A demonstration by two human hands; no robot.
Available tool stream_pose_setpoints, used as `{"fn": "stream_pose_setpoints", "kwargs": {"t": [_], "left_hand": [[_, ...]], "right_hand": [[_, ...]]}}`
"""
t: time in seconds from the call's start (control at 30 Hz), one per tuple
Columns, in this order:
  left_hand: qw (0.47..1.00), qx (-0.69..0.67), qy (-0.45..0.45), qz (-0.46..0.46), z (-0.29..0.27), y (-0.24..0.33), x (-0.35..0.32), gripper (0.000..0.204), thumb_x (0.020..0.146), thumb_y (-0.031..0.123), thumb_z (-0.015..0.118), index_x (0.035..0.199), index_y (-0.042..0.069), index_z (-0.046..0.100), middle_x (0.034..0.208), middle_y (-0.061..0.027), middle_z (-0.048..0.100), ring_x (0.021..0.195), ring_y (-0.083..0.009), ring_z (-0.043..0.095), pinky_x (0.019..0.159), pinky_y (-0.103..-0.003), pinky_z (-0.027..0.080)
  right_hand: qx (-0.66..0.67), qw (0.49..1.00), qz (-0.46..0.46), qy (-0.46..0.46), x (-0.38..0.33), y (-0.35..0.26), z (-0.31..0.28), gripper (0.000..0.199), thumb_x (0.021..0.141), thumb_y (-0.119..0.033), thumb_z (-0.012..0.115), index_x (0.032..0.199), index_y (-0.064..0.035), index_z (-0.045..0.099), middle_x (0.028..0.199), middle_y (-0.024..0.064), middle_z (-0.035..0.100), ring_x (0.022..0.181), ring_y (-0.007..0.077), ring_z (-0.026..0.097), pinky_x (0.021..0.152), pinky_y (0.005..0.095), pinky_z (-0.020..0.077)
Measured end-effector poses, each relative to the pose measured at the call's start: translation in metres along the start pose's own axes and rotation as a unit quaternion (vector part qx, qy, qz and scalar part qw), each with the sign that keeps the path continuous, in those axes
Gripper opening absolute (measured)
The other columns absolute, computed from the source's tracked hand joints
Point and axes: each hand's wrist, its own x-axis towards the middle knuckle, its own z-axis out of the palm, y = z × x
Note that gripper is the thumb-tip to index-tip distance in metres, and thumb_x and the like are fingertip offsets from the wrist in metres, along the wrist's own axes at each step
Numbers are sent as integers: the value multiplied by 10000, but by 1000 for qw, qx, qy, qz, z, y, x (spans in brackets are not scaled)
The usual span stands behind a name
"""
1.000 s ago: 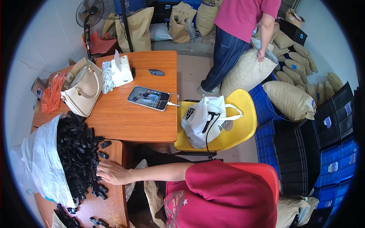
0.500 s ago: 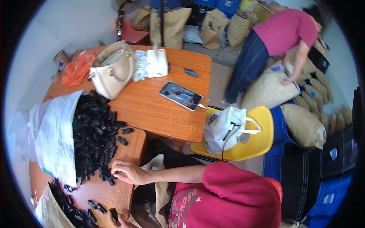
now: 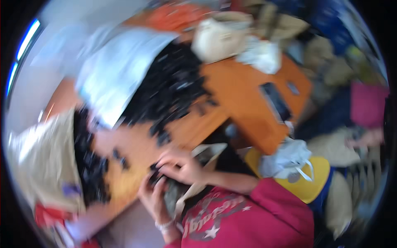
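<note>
The picture is smeared by motion. My right hand (image 3: 182,166) lies at the front edge of the orange table (image 3: 240,95), fingers curled over a few small black pieces (image 3: 156,168). My left hand (image 3: 151,197) is cupped just below that edge, close under the right hand; blur hides what is in it. An open tan bag (image 3: 202,159) gapes right beside both hands. A big heap of black pieces (image 3: 165,91) spills from a white sack (image 3: 120,74) farther up the table.
A second heap of black pieces (image 3: 89,161) spills from a tan sack (image 3: 39,165) at the left. A beige handbag (image 3: 215,35) and a phone (image 3: 275,101) lie on the table. A yellow chair (image 3: 318,182) holds a white plastic bag (image 3: 285,159). Another person (image 3: 366,103) is at the right.
The view has swung sharply, so the table now tilts across the picture. My right hand has drawn back from the heap to the table edge, and my left hand has come up beneath it.
</note>
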Motion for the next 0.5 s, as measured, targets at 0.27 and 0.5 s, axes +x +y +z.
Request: {"fn": "stream_pose_setpoints", "kwargs": {"t": [0.27,0.5], "left_hand": [[997,-60,-48,3,-6,-3,-11,272,840,-31,643,1098,-87,578,764,-86,670,679,-116,655,618,-201,506],[991,18,-51,120,-7,-8,-11,367,862,-47,591,1225,-24,539,867,-100,670,731,-128,670,657,-238,527]], "right_hand": [[-78,990,-65,-98,0,-2,-2,173,736,26,681,898,-23,645,919,106,660,852,258,615,757,336,487],[-79,990,-30,-113,-6,-3,3,239,786,64,634,1014,-5,644,1131,142,621,949,231,597,835,322,474]]}}
